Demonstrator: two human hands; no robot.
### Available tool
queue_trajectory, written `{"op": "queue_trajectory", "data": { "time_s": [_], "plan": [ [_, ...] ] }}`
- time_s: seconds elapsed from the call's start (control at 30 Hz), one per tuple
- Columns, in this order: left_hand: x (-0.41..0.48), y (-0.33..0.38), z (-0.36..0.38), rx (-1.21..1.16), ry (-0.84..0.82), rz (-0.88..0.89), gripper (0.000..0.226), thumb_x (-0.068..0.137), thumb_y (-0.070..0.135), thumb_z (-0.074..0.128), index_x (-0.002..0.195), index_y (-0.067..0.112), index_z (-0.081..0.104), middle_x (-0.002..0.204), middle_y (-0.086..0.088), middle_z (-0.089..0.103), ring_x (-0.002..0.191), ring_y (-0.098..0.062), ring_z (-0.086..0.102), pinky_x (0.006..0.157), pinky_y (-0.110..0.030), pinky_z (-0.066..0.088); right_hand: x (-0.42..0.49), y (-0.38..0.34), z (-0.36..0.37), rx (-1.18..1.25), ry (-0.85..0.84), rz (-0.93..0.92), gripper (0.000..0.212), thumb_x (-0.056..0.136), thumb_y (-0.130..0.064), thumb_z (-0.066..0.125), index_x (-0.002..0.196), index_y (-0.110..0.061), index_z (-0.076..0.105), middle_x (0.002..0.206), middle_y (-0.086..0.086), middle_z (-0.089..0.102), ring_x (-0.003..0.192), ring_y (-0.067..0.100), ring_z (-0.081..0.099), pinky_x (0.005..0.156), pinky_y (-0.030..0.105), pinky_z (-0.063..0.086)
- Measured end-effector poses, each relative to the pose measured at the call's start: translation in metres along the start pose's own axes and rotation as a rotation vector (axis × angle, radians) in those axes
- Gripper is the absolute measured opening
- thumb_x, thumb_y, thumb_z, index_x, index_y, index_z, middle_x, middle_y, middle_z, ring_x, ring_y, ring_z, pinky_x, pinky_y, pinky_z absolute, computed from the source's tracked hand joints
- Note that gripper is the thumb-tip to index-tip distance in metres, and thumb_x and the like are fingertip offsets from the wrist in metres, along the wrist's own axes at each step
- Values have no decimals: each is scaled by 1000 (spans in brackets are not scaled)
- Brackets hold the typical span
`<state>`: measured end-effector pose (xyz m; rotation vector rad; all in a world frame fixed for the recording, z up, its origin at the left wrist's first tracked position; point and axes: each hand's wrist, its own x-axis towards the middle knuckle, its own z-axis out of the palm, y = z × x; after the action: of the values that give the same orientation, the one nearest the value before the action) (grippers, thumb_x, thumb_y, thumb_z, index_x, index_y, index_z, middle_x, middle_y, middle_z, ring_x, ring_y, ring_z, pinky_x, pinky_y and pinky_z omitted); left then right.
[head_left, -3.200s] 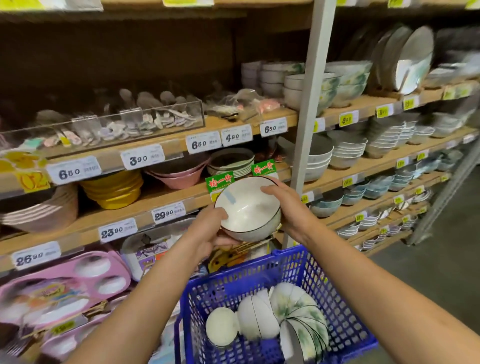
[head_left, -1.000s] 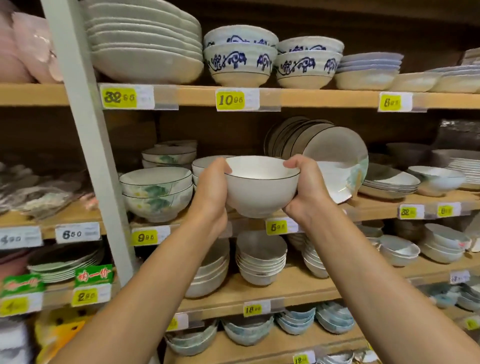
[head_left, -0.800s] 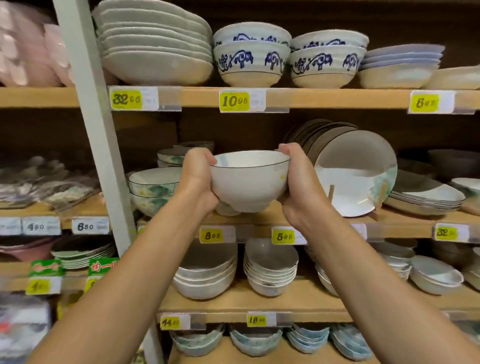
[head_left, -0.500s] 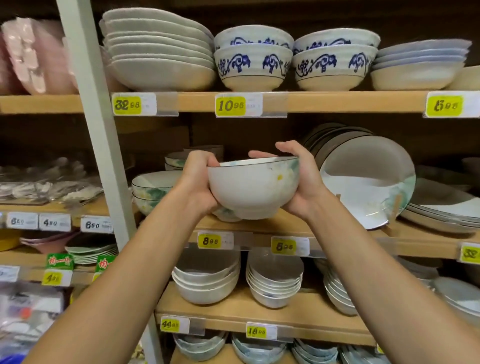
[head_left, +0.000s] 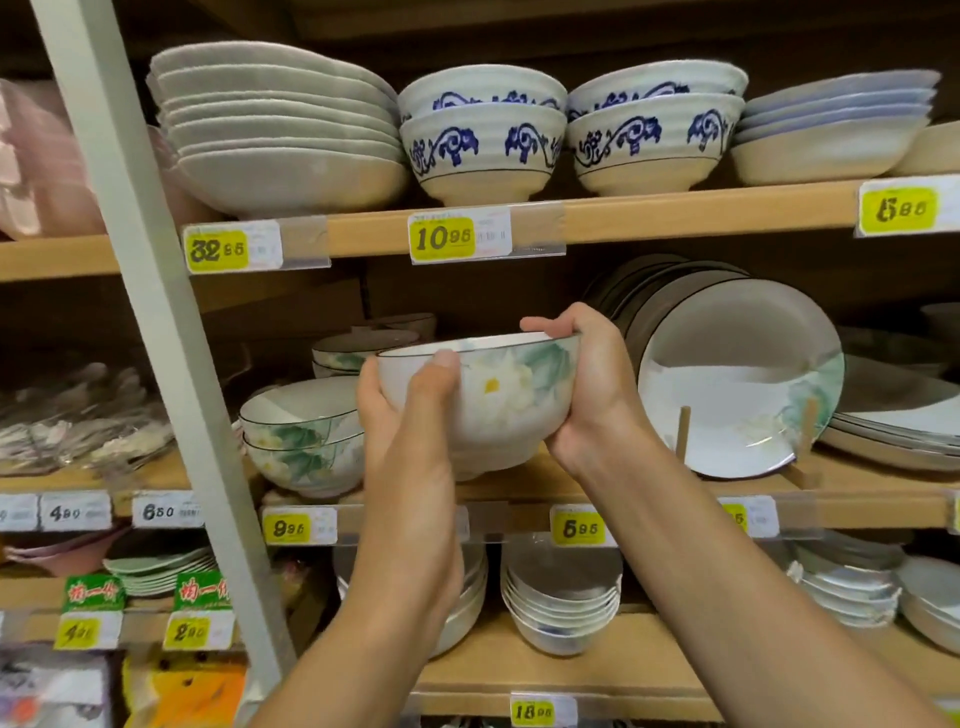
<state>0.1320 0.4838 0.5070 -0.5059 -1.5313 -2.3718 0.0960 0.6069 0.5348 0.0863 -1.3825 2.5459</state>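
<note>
I'm facing wooden shop shelves (head_left: 675, 215) crowded with crockery, and a pale grey post (head_left: 156, 312) slants up on my left. On the top board, stacked shallow dishes (head_left: 280, 130) sit beside blue-patterned bowls (head_left: 483, 140), with yellow price tags (head_left: 441, 238) clipped along the edge below them.

I hold the lotus bowl (head_left: 511, 400) between my two hands at the height of the middle shelf, in front of its board. It is white with a dark rim, and a painted flower with green leaves faces me. The bowl is upright, tipped very slightly.

My left hand (head_left: 410, 421) wraps its left wall. The thumb lies up the near side to the rim and the fingers curl round behind. My right hand (head_left: 589, 387) clasps the right wall, palm pressed against it, with the fingers hooked over the far rim. Both hands are curled onto the bowl, which sits squarely between them.

The bowl's foot hangs just over the shelf board, and I cannot tell whether it touches anything beneath. To its left stand two nested bowls (head_left: 304, 441) in the same lotus pattern. Just to the right, a matching plate (head_left: 737, 384) leans upright in a wooden rack. More small white bowls (head_left: 563, 597) are stacked on the shelf below.
</note>
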Motion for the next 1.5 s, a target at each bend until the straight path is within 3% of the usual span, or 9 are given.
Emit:
{"op": "queue_trajectory", "data": {
  "time_s": [0.17, 0.33, 0.4, 0.47, 0.6, 0.73, 1.03, 1.23, 1.5],
  "plan": [
    [30, 8, -12, 80, -75, 30, 90, 61, 54, 80, 136, 22, 42, 115, -1, 68, 101, -13, 69, 75, -24, 56, 0, 7, 8, -114, -37, -122, 19, 91, -33, 49, 92, -18, 60, 64, -2, 69, 60, 12, 69, 55, 26, 53],
    [86, 28, -46, 162, -450, -5, 127, 33, 66, 85, 137, 7, 42, 124, -8, 65, 114, -21, 63, 90, -32, 54, 4, -4, 10, -337, -220, -237, 80, 71, -66, 68, 140, -30, 47, 133, -7, 61, 124, 9, 56, 111, 41, 38],
    [101, 31, -56, 225, -544, 26, 132, 33, 61, 89, 141, 9, 35, 131, -11, 60, 120, -24, 59, 94, -33, 51, 10, -3, 5, -426, -282, -263, 81, 56, -69, 78, 127, -45, 45, 119, -25, 65, 115, -5, 58, 107, 30, 42],
    [112, 35, -61, 275, -634, 58, 121, 44, 56, 89, 141, 7, 36, 134, -14, 56, 124, -28, 55, 97, -36, 49, 15, -3, 2, -492, -331, -279, 95, 48, -64, 85, 128, -35, 43, 108, -26, 68, 109, -5, 61, 96, 21, 48],
    [127, 37, -69, 430, -794, 87, 59, 69, 48, 76, 123, 27, 62, 121, -2, 67, 114, -18, 63, 85, -22, 52, 29, 0, 0, -570, -320, -247, 154, 35, -55, 93, 155, -13, 6, 143, 2, 50, 127, 13, 53, 111, 37, 40],
    [141, 23, -87, 479, -695, 36, 101, 46, 57, 88, 133, 22, 49, 124, 3, 65, 118, -15, 59, 89, -27, 52, 41, 13, -4, -601, -300, -289, 138, 45, -34, 93, 155, -12, 12, 141, 2, 53, 127, 13, 53, 108, 34, 43],
    [149, -3, -93, 261, -571, 43, 112, 42, 42, 94, 136, 6, 46, 132, -12, 59, 122, -23, 58, 98, -35, 50, 55, 23, -3, -591, -253, -375, 111, 47, -31, 92, 141, -14, 36, 128, 1, 61, 119, 12, 59, 98, 31, 51],
    [166, -15, -82, 210, -505, -40, 88, 34, 43, 96, 106, 9, 57, 98, 0, 76, 100, -15, 70, 76, -20, 55, 70, 16, 0, -613, -196, -338, 95, 53, -33, 92, 134, -6, 50, 122, 12, 66, 114, 23, 64, 101, 45, 50],
    [190, -23, -91, 629, -618, -105, 67, 55, 49, 87, 109, 15, 68, 104, 7, 74, 102, -5, 67, 92, -23, 47, 92, 31, -16, -760, -142, -273, 103, 46, -56, 90, 134, -15, 54, 118, 3, 69, 110, 16, 65, 98, 38, 52]
  ]
}}
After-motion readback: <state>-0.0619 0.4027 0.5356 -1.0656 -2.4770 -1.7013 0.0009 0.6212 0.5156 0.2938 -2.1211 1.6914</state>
